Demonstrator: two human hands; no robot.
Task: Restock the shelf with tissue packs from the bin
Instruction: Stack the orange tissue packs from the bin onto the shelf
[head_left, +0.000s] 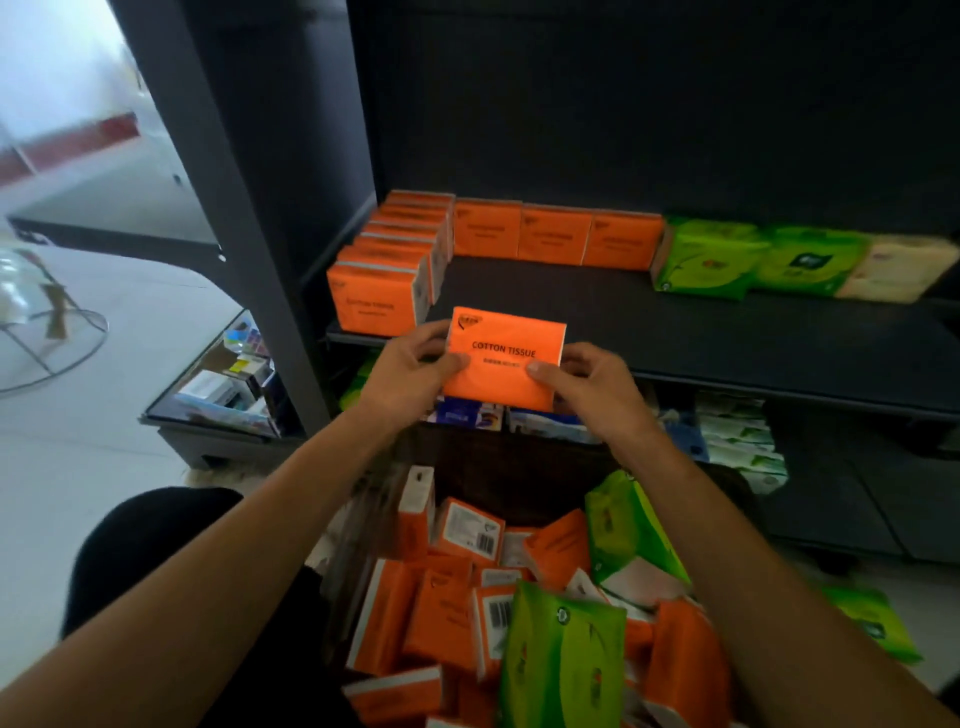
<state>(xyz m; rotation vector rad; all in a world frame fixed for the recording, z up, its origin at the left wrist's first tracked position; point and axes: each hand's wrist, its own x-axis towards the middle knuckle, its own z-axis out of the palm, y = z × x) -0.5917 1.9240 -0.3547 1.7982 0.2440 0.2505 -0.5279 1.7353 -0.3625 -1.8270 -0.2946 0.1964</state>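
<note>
Dark shelf (675, 322) behind, left hand (410, 371) and right hand (587, 387) pinch an orange tissue pack (501, 358).

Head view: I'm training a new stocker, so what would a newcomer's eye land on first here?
First, the bright orange flat pack printed COTTON TISSUE, gripped at its sides by the left hand and right hand at centre, before the dark metal shelf. Next, the orange packs lining that shelf's left side and back, with green packs further right. Below, the bin holds a heap of jumbled packs, orange and green.
</note>
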